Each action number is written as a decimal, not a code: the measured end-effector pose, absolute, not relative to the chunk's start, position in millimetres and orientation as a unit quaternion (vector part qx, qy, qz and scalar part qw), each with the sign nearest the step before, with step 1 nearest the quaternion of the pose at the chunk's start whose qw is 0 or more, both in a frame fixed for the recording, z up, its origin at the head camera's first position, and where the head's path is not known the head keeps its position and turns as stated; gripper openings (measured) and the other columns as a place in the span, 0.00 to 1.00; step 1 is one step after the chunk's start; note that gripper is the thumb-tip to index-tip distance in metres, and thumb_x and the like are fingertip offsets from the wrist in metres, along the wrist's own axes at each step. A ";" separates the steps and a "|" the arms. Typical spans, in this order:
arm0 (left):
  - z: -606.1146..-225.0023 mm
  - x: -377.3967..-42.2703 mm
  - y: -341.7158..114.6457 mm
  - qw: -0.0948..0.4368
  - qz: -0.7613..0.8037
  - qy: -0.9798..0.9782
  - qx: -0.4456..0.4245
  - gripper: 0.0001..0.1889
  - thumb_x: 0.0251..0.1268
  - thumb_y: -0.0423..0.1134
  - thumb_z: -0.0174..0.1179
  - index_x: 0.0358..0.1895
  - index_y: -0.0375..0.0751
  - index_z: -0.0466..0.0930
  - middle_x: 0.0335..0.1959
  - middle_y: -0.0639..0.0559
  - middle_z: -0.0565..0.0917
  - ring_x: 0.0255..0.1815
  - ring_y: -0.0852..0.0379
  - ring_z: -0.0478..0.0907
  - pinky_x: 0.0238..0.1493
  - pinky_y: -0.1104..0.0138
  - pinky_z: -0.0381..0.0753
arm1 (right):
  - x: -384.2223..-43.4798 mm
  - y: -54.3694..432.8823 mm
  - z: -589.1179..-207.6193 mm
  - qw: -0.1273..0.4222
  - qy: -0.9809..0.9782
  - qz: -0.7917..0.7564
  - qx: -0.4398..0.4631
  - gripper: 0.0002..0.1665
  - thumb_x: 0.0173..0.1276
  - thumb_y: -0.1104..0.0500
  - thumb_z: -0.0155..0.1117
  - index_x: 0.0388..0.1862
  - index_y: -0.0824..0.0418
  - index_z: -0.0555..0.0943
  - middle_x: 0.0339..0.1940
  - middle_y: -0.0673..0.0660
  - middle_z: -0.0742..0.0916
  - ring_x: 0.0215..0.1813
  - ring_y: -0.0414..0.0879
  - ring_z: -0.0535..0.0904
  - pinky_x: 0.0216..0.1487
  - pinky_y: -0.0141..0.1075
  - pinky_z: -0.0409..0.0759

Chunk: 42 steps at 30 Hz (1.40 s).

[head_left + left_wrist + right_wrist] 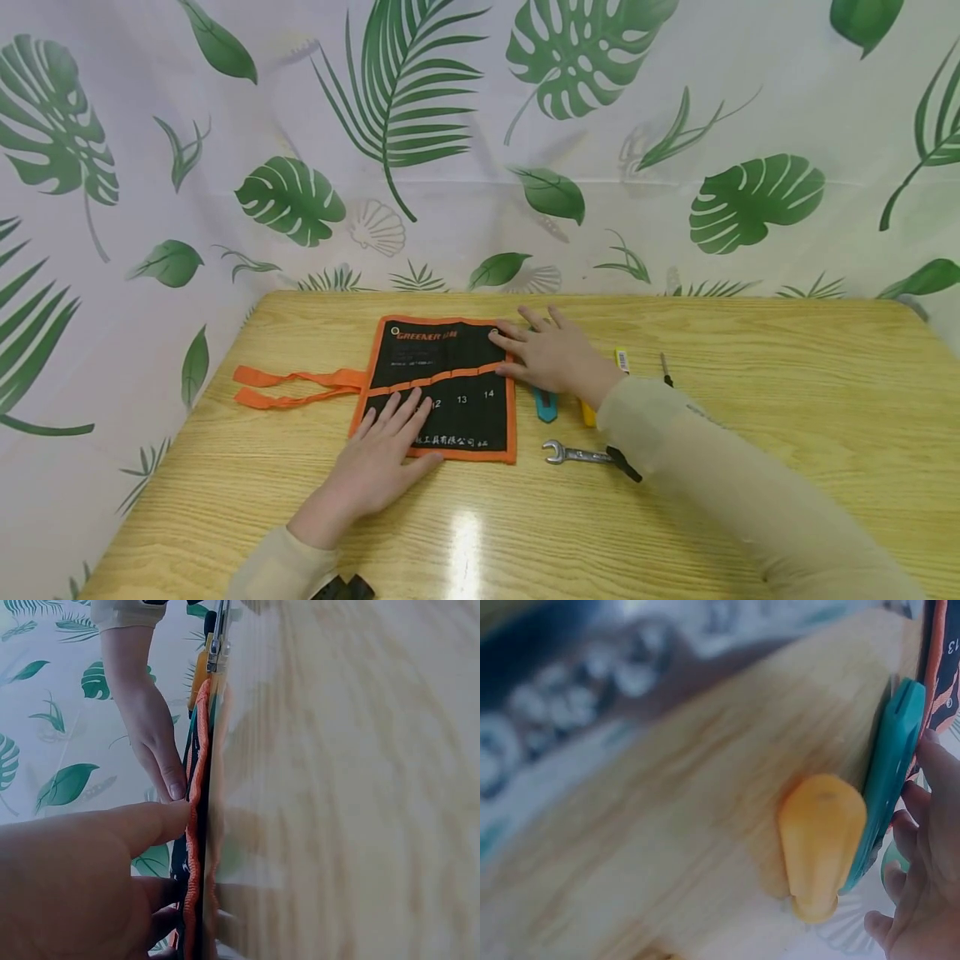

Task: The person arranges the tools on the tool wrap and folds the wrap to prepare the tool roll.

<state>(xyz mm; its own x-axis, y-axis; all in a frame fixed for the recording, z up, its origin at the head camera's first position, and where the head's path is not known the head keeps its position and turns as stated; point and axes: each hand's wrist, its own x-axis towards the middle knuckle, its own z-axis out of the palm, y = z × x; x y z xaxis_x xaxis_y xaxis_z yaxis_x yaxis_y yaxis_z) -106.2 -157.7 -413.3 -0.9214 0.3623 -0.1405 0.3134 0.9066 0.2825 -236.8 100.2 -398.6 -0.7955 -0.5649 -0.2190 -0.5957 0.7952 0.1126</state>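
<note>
A black tool pouch (pixel 461 425) with orange trim and printed size numbers lies flat on the table. My left hand (pixel 382 462) rests on its lower left part, fingers spread and straight. In the left wrist view, the thumb (pixel 150 825) lies along the pouch's orange edge (pixel 193 847). At the pouch's upper right edge, my right hand (pixel 555 354) touches it with extended fingers. Under and beside that hand lies a teal tool (pixel 546 406), its middle hidden. Close by is a yellow handle (pixel 821 840), partly covered by the right wrist in the head view.
An open-end wrench (pixel 581 454) lies right of the pouch, near the right sleeve. Beyond the right forearm are a yellow piece with a label (pixel 622 360) and a thin metal shaft (pixel 663 365). Orange straps (pixel 292 379) stretch left from the pouch. A leaf-patterned cloth (pixel 450 233) stands behind the table.
</note>
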 end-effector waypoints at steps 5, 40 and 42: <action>-412.6 -107.6 -158.5 0.098 0.127 0.973 0.165 0.38 0.69 0.64 0.44 0.76 0.49 0.49 0.77 0.53 0.46 0.77 0.48 0.40 0.72 0.47 0.39 | -234.4 101.0 -399.6 0.096 0.945 0.076 -0.303 0.39 0.72 0.30 0.32 0.77 0.42 0.52 0.77 0.46 0.53 0.77 0.54 0.40 0.72 0.58 0.39; -412.4 -126.9 -179.7 0.116 0.125 0.977 0.129 0.38 0.70 0.65 0.40 0.77 0.51 0.48 0.78 0.50 0.44 0.76 0.43 0.36 0.70 0.43 0.35 | -206.0 115.5 -400.6 0.091 0.925 0.062 -0.364 0.39 0.72 0.29 0.32 0.77 0.43 0.53 0.77 0.46 0.57 0.77 0.54 0.41 0.71 0.57 0.34; -412.0 -127.7 -180.1 0.116 0.125 0.977 0.128 0.38 0.70 0.65 0.41 0.77 0.50 0.48 0.78 0.49 0.44 0.76 0.43 0.36 0.70 0.43 0.35 | -203.8 115.9 -400.5 0.092 0.923 0.061 -0.368 0.39 0.72 0.29 0.32 0.77 0.44 0.54 0.77 0.46 0.57 0.77 0.54 0.41 0.71 0.57 0.34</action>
